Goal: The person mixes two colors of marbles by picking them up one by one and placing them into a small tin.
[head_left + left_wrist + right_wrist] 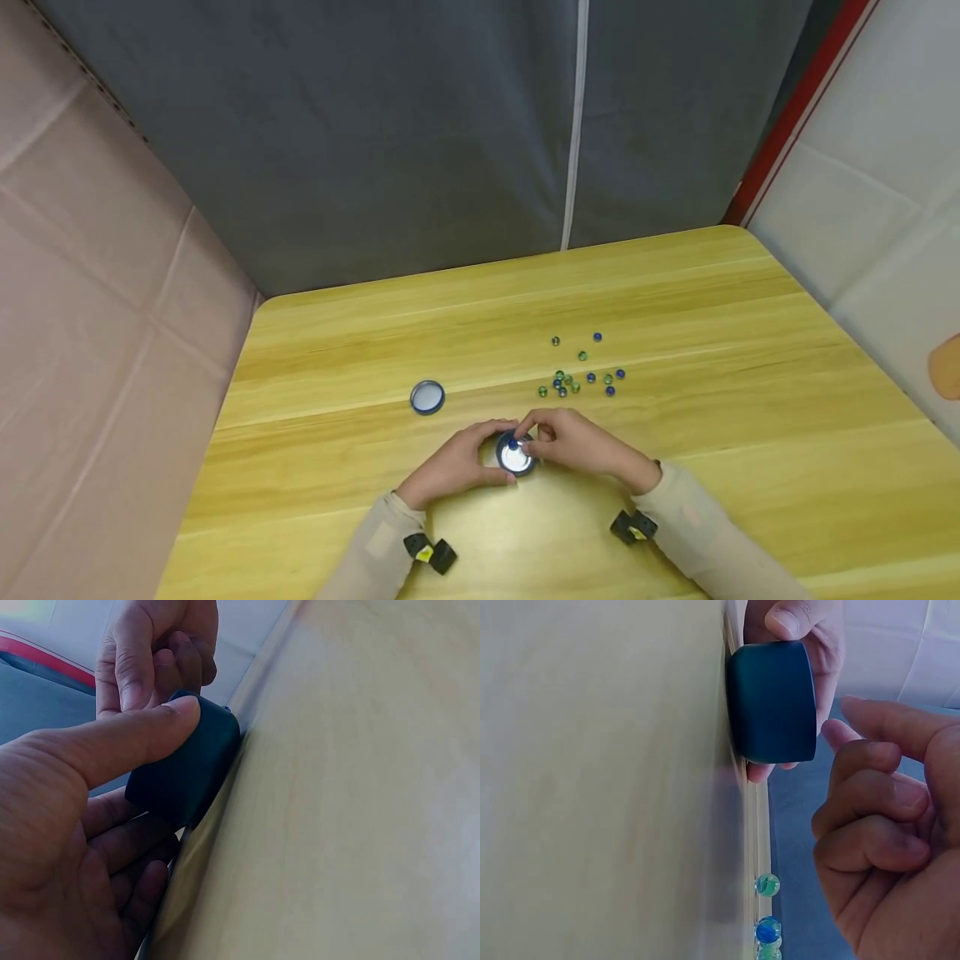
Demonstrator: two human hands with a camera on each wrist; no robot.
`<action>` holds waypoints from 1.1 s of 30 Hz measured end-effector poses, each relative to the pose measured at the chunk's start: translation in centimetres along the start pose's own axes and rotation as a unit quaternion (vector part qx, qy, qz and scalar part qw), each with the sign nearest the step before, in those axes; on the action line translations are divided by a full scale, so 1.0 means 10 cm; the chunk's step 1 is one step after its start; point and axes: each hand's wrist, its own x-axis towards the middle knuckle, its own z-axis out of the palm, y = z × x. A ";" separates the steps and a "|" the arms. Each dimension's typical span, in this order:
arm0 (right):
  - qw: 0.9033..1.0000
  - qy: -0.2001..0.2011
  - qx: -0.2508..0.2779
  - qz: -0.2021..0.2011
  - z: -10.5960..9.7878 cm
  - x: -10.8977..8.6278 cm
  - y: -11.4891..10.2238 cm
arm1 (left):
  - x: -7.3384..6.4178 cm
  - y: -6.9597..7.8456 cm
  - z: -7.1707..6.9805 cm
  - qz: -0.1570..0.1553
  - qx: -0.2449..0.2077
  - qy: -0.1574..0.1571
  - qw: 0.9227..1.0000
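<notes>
My left hand (472,460) curls round the side of a round dark blue tin (184,769) that stands upright on the table, its open mouth showing a shiny silver inside. Over the tin's rim is my right hand (573,442), thumb and index finger pointing at the mouth and the other fingers folded. A blue marble (513,444) shows at the mouth, close to those fingertips. Between thumb and index finger, the right wrist view shows a small gap and no marble. A round lid (427,397) with a blue rim lies to the left, beyond the left hand.
Several green and blue marbles (567,381) lie loose on the wooden table (337,467), beyond the right hand. A dark grey curtain (420,150) hangs behind the table's far edge. Pale sheets stand at both sides.
</notes>
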 end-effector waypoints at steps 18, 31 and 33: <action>0.996 0.076 -0.036 0.018 -0.37 -0.09 0.12 | 0.00 -0.03 0.01 0.002 -0.001 0.005 1.000; 0.992 0.111 -0.023 0.055 -0.71 -0.15 0.29 | -0.01 -0.02 0.01 -0.001 -0.006 0.006 1.000; 0.991 0.117 -0.024 0.061 -0.77 -0.17 0.34 | -0.01 -0.02 0.01 0.000 -0.009 0.005 1.000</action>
